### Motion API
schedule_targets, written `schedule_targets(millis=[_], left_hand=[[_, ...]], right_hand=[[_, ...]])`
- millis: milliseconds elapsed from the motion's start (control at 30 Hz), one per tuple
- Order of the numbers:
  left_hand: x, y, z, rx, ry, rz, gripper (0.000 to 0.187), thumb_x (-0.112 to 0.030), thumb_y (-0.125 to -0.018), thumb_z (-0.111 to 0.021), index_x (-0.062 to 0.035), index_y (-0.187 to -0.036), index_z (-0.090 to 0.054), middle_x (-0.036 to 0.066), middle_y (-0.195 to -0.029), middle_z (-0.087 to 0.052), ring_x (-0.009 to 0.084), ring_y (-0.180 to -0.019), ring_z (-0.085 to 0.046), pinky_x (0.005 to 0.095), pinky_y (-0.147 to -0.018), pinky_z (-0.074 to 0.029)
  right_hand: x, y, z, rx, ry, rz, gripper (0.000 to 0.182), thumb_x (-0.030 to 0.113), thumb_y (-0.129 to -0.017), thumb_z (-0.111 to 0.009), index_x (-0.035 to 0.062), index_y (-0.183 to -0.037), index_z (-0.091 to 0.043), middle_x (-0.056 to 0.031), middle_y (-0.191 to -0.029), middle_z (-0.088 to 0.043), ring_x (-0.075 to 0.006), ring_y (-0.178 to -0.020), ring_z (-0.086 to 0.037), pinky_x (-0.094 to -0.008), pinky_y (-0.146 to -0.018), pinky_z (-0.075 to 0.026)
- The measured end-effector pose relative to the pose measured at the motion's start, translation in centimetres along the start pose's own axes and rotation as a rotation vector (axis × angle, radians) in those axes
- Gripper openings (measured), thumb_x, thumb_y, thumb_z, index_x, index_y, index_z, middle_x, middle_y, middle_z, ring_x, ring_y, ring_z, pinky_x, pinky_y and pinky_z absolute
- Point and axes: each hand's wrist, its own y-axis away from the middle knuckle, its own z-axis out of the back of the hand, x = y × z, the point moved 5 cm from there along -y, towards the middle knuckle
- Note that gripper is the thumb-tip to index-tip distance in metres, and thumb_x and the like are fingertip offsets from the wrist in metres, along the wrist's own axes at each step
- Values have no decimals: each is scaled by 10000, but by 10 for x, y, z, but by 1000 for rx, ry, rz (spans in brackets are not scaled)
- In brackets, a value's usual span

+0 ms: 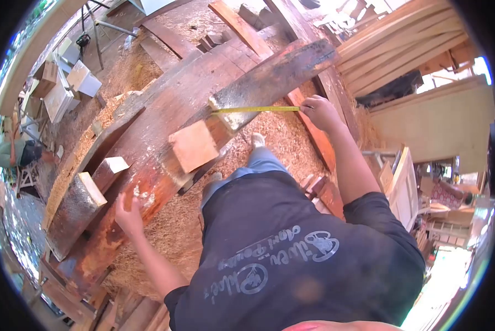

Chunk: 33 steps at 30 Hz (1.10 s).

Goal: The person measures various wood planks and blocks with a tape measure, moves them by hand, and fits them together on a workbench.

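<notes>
My right hand (316, 112) is closed on the end of a yellow tape measure (258, 109). The tape stretches leftward to the near end of a long dark beam (275, 74). That beam lies across a wide reddish-brown plank surface (164, 118). Beside its near end sits a block with a pale square cut face (193, 147). My left hand (129, 212) hovers over or rests on the lower part of the surface, fingers apart and holding nothing. Just left of it are two dark timber pieces with pale cut ends (93, 189) (116, 164).
Sawdust and shavings (164, 243) cover the ground. Stacked boards (402, 44) stand at the upper right, with a pale panel (435, 127) below them. A person (15, 151) is at the far left, another (446, 193) at the far right. White-faced boxes (84, 80) lie upper left.
</notes>
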Motion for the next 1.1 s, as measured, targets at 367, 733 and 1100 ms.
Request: schedule_targets(millis=[367,733,1100], left_hand=[[-279,25,-282,66,288,91,570,-249,-966,-719,73,-1413,-573,236,-1259,-721,281,-1144,-716,357,-977,-536],[-267,9,-304,-312,185,415,365,-260,-941,-775,50,-1132,-761,134,-986,-789,184,-867,-727,334,-818,-556],[-250,6,-310,-339,206,505,331,-213,-943,-781,67,-1119,-758,94,-941,-772,152,-852,-676,309,-806,-531]], right_hand=[[-92,-173,25,247,76,296,210,309,-944,-667,147,-1025,-774,-111,-1058,-704,-322,-1099,-662,-456,-944,-534],[-228,-258,63,295,51,242,219,348,-925,-706,157,-992,-789,-102,-1066,-705,-318,-1131,-649,-452,-964,-521],[-235,-260,59,256,71,249,233,372,-910,-725,165,-988,-796,-79,-1027,-691,-299,-1135,-639,-448,-954,-515]])
